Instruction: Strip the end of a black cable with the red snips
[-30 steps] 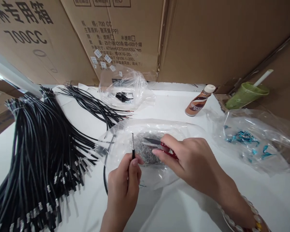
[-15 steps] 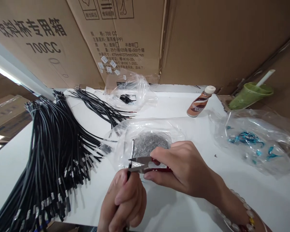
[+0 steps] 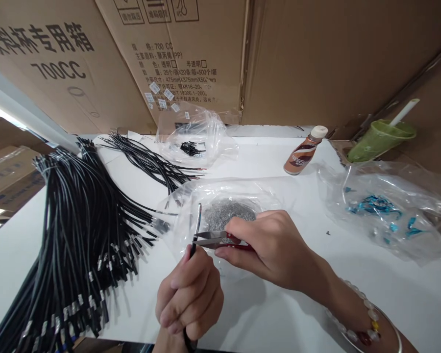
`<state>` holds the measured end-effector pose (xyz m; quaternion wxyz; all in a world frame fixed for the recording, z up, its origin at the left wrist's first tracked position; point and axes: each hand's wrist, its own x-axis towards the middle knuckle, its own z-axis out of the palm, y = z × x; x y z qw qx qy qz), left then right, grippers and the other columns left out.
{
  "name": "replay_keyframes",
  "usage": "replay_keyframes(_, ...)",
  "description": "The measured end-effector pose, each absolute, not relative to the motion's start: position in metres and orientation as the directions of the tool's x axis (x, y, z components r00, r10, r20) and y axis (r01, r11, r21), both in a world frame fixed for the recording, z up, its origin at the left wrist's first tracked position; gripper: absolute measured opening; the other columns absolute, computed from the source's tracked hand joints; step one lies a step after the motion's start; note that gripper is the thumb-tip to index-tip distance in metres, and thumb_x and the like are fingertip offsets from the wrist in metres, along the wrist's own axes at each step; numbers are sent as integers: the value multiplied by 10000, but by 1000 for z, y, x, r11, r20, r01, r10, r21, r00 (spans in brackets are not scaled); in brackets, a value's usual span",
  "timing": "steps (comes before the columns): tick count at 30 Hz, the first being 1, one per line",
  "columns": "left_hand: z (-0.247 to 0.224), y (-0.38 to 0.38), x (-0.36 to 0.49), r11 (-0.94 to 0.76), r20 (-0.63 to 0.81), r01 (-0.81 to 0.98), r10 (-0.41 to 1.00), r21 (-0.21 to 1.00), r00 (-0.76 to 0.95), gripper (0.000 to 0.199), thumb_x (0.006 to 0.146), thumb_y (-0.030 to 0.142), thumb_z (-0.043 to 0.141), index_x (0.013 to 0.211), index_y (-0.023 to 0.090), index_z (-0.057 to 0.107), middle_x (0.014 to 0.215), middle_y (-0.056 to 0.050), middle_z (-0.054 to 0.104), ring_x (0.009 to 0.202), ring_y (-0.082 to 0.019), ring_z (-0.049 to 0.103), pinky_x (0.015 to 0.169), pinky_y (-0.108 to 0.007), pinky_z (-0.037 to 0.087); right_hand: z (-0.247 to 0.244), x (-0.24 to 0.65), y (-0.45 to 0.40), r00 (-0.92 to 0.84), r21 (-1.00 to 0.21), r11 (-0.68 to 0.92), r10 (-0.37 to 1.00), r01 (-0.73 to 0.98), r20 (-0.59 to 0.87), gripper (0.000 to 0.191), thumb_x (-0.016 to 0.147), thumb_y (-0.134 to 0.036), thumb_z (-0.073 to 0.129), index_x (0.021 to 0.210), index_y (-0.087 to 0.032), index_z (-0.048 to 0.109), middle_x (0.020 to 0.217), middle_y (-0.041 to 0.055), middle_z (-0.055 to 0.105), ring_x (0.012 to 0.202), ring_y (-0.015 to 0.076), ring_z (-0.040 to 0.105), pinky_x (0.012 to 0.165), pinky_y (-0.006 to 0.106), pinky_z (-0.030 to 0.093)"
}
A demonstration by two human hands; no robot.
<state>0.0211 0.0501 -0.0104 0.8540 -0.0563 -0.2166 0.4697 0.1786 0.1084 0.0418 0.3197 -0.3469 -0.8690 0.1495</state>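
Note:
My left hand (image 3: 191, 294) is closed around a black cable (image 3: 193, 249), whose end stands up out of the fist. Thin inner wires show at the tip of that end. In my right hand (image 3: 268, 245) are small thread snips (image 3: 238, 242) with red handles, gripped between thumb and fingers. Their blades point left and meet the cable just above my left fist, nearly closed across it. Behind the blades lies a clear plastic bag (image 3: 272, 189) holding a pile of tiny silvery metal pieces (image 3: 228, 211), partly covered by my right hand.
A thick bundle of black cables (image 3: 84, 220) covers the table's left side, with a smaller cable bunch (image 3: 143, 162) behind. Bags of small black parts (image 3: 191, 148) and blue pieces (image 3: 378, 206) lie around. A brown bottle (image 3: 303, 153) and green cup (image 3: 382, 139) stand before cardboard boxes (image 3: 191, 63).
The snips' blades have closed in on the cable. Both hands have risen slightly, and more of the cable's end now shows above my left fist.

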Motion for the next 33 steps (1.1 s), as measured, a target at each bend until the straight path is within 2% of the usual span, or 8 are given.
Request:
replay_keyframes(5,-18,51,22,578,343,-730,812,-365,472,458,958,244,424,526,221,274,253,108,410,128,1,195,202,-49,253,42,179,109,-586,-576,684,711,447,389,441,970,-476,390,686,-170,532,474,-83,401,438,71,230,467,221,207)
replay_keyframes(10,-13,54,28,578,394,-714,809,-396,436,453,953,188,380,517,216,261,309,95,408,201,7,272,232,-54,269,41,180,111,-585,-661,631,735,405,343,377,958,-447,441,698,-179,496,490,-94,343,452,62,234,469,208,192)
replay_keyframes(13,-10,58,31,585,423,-713,799,-387,427,446,955,156,334,517,214,273,331,94,401,221,10,276,244,-59,282,41,181,112,-574,-666,616,749,420,331,359,947,-447,470,701,-184,474,500,-96,318,456,58,224,471,208,174)
replay_keyframes(21,-11,61,29,559,325,-765,823,-318,466,465,964,192,357,510,197,255,316,113,368,190,30,235,233,-36,245,42,181,114,-589,-661,553,782,507,203,362,955,-470,420,716,-201,453,508,-89,331,476,73,213,498,231,160)
replay_keyframes(25,-14,67,29,487,153,-862,871,-141,467,477,951,169,435,524,193,225,251,147,316,121,26,116,215,-37,232,38,184,120,-567,-627,517,811,583,141,370,946,-491,417,714,-205,454,502,-84,330,478,83,204,502,246,148)
replay_keyframes(29,-17,79,34,351,-135,-919,934,177,331,511,915,172,541,587,195,149,238,186,117,154,35,-128,197,-50,70,30,186,132,-528,-584,435,849,686,13,374,954,-478,408,705,-203,452,505,-77,399,483,82,276,515,249,165)
replay_keyframes(33,-17,90,38,331,-295,-814,933,478,206,476,930,185,487,642,218,109,326,180,-13,254,13,-246,221,-108,-60,27,187,140,-489,-431,419,870,799,-61,354,969,-446,389,723,-209,481,511,-62,430,499,101,300,525,263,159)
